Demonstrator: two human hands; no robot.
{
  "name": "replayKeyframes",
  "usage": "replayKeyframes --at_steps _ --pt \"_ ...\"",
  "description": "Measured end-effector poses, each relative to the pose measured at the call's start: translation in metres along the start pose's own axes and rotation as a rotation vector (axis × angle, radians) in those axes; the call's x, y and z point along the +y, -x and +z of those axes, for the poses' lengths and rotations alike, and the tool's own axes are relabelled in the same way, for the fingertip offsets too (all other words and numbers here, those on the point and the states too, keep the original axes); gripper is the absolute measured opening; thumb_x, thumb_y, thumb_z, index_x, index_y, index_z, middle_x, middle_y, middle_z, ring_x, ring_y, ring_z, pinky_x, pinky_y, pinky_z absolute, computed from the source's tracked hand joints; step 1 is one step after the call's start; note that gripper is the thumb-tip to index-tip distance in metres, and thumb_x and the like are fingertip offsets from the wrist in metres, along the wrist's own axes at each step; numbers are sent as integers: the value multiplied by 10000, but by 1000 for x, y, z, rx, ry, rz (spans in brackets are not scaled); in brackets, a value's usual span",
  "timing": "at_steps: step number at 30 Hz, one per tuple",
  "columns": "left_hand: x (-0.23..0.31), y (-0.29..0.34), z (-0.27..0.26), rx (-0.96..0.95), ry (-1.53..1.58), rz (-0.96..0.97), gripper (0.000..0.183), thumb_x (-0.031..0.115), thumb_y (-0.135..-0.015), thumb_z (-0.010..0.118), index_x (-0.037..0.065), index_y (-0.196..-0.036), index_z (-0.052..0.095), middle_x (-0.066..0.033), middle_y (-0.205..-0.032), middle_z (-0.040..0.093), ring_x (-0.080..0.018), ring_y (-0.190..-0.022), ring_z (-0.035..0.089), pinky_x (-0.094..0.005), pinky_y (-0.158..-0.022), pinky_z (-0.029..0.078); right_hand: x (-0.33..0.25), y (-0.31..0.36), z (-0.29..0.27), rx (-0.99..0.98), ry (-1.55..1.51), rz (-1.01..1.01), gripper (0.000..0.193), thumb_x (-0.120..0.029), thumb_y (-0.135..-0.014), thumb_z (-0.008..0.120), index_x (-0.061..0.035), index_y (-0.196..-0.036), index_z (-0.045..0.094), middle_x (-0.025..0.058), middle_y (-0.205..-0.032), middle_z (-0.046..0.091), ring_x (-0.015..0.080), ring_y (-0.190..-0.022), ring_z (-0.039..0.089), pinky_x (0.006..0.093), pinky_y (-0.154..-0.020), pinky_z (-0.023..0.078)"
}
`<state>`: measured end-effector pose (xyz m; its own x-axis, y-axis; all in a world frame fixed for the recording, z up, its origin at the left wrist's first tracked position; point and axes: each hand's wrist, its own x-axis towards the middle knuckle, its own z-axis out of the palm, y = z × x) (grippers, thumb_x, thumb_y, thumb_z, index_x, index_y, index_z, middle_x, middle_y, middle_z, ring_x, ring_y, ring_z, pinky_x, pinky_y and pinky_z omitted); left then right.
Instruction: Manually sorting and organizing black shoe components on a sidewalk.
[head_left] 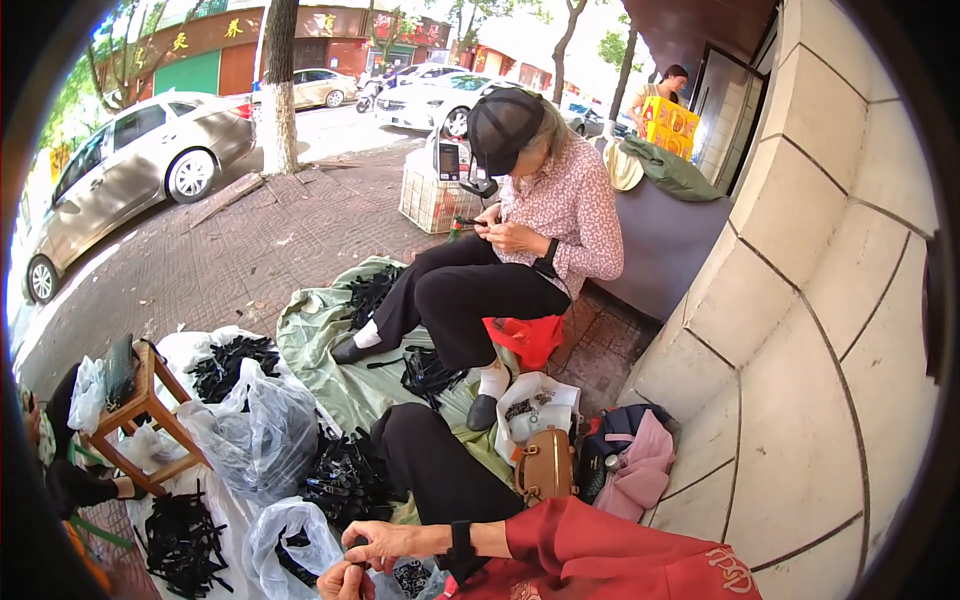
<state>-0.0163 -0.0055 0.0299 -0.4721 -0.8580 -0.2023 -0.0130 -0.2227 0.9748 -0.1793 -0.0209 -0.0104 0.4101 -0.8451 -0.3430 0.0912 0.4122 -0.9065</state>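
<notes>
At the lower edge my right hand [388, 541] reaches in from a red sleeve, a black band around its wrist. Its fingers are closed in a pinch on a small dark piece, too small to name. Right beside it, my left hand [345, 581] is also closed, fingertips pressed together at the same spot; what lies between them is mostly hidden. Under and around the hands is a clear plastic bag [262, 545] with black pieces in it. A heap of black strap-like pieces [345, 478] lies just beyond the hands.
Opposite sits a co-worker [560, 210] in a cap, handling a small dark piece. A green sheet [310, 335] bears more black heaps. To the left stand a wooden stool [150, 400] and a filled plastic bag [255, 430]; to the right, a brown handbag [546, 465] and a tiled wall [790, 400].
</notes>
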Motion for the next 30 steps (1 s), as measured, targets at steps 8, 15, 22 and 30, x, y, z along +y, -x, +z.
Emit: replayKeyframes --at_steps 8,15,22,30 --pt "-12 -1 -7 -39 -9 -73 250 207 -866 461 55 -682 534 59 -543 414 -25 -471 330 -187 -422 238 -2 5 6 -16 -82 -101 225 -252 -810 576 -48 -767 491 -41 -478 406 31 -396 343 188 -366 265" --pt "-31 5 -9 -143 96 -194 211 213 -866 453 71 -791 589 80 -523 370 -19 -441 307 -178 -400 218 -12 17 10 93 740 -681 197 -172 -719 587 -1 -684 495 124 -518 484 179 -464 507 311 -440 373" --pt "-28 9 -2 -92 93 -76 221 198 -863 440 47 -870 601 90 -533 349 -10 -448 271 -174 -407 183 -35 20 0 -174 517 -399 119 -116 -733 536 -2 -709 514 71 -520 513 128 -460 506 294 -445 395" --pt "-4 10 -7 -106 160 -104 214 172 -858 430 38 -712 513 51 -539 397 -34 -444 313 -185 -409 216 -40 22 -6 -293 9 -24 186 -104 -814 437 17 -927 522 56 -637 531 70 -449 463 191 -422 391"
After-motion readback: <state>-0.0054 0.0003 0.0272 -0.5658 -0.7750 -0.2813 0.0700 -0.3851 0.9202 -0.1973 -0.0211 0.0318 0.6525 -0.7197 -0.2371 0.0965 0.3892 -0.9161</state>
